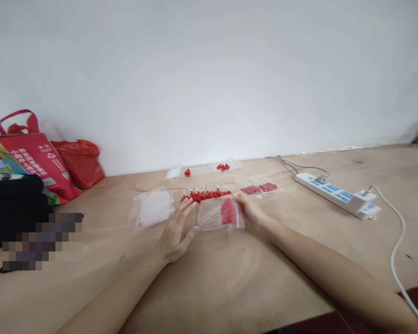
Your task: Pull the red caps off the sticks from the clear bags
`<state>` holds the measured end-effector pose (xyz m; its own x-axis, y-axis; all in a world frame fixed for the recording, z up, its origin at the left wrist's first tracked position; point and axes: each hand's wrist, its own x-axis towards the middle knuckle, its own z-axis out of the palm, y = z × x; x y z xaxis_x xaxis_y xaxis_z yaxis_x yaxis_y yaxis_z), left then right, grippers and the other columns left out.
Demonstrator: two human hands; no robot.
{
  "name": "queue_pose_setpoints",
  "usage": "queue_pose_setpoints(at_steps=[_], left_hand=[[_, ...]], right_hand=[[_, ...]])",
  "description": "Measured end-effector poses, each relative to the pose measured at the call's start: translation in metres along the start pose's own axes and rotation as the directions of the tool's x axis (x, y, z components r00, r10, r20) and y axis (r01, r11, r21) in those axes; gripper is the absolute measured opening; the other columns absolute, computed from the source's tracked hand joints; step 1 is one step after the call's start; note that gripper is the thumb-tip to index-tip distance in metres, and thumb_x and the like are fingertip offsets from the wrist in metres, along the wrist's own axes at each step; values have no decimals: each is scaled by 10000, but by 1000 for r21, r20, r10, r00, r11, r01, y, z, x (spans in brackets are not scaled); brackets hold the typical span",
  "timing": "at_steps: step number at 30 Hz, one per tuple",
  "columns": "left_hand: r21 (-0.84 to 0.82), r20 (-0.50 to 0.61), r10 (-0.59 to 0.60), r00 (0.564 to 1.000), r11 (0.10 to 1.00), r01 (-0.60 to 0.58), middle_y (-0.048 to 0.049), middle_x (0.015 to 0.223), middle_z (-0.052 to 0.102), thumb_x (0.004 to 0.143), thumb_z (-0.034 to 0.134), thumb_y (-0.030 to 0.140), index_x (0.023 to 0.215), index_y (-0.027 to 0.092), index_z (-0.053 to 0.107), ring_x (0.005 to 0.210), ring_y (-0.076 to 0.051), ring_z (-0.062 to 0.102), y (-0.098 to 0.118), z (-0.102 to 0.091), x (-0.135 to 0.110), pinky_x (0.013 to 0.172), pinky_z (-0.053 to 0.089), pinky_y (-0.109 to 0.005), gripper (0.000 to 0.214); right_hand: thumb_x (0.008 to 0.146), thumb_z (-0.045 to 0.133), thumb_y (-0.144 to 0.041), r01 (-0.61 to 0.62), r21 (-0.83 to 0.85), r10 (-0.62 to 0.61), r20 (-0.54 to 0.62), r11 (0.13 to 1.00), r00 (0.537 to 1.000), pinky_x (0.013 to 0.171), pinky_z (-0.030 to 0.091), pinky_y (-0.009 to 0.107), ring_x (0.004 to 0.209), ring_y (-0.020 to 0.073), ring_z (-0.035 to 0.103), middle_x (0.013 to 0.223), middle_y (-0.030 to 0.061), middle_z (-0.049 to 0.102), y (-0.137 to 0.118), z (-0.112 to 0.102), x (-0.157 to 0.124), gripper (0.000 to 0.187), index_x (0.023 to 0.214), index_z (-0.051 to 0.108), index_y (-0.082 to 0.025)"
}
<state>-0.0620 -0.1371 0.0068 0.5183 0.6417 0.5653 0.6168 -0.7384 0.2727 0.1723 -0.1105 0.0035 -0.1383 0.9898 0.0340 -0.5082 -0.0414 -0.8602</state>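
Observation:
Both my hands hold a small clear plastic bag (218,214) with red-capped clear droppers inside, just above the wooden table (230,278). My left hand (176,232) grips its left end with thumb and fingers. My right hand (248,211) pinches its right end. Just behind the bag lies a row of loose red-capped droppers (205,193). A stack of clear bags (151,208) lies left of my left hand.
Filled bags (259,188) lie right of the loose droppers, with more bags and red caps (223,166) near the wall. A white power strip (337,194) with cable sits at right. Red bags (38,157) and a black item (10,208) stand at left.

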Motion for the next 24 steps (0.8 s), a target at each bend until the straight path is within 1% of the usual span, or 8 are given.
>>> queue_pose_setpoints(at_steps=[3,6,8,10,14,19,22,24], left_hand=[[-38,31,54,998,998,-53,-106,1382,251,811,432,371,1323,208,212,1274,-273,229,1,-2,0,1026,244,-470,581],[-46,193,83,978,996,-76,-117,1386,244,731,542,435,1327,220,205,1254,-300,263,4,-1,-1,1004,273,-480,718],[-37,291,37,956,999,-27,-114,1379,264,726,557,421,1318,241,228,1220,-290,330,5,1,-1,971,325,-468,701],[-19,325,-39,945,999,47,-114,1361,300,744,544,396,1296,239,274,1178,-270,394,7,4,-2,943,366,-446,635],[21,255,-123,959,992,122,-115,1301,388,758,525,363,1212,198,398,1139,-256,439,11,8,-3,930,390,-416,499],[34,181,-183,966,983,180,-80,1108,561,761,520,358,1103,184,487,1004,-225,535,22,11,-3,840,451,-373,385],[63,141,-247,959,969,241,-38,923,639,791,484,379,1015,203,534,841,-200,592,22,12,-1,747,476,-363,289],[68,99,-248,964,968,242,-24,836,652,808,466,358,974,205,556,776,-189,597,20,11,1,729,475,-362,243]], right_hand=[[562,687,-339,-185,1,183,118,983,976,455,403,183,446,56,452,507,-97,462,20,17,-6,337,622,389,-194],[551,718,-389,-240,-110,254,140,964,957,496,435,203,471,55,486,540,-82,501,24,21,-6,374,636,417,-183],[531,740,-373,-249,-146,269,141,958,953,548,464,231,531,75,540,596,-59,548,23,19,-6,385,705,457,-179],[480,779,-286,-271,-166,296,148,948,944,593,487,260,581,99,578,629,-46,576,22,15,-7,453,802,480,-178],[440,777,-127,-317,-225,342,80,921,936,621,517,298,562,124,602,598,-41,592,21,10,-13,580,930,468,-164],[491,710,-58,-299,-301,294,-60,906,954,548,513,280,481,128,586,531,-62,577,24,15,-18,698,1100,376,-121],[504,699,-79,-264,-327,266,-38,908,963,499,492,263,435,113,558,515,-77,574,25,19,-20,721,1127,340,-126],[487,710,-100,-250,-353,270,6,902,963,469,468,249,412,107,540,514,-70,586,25,20,-21,740,1122,331,-124]])
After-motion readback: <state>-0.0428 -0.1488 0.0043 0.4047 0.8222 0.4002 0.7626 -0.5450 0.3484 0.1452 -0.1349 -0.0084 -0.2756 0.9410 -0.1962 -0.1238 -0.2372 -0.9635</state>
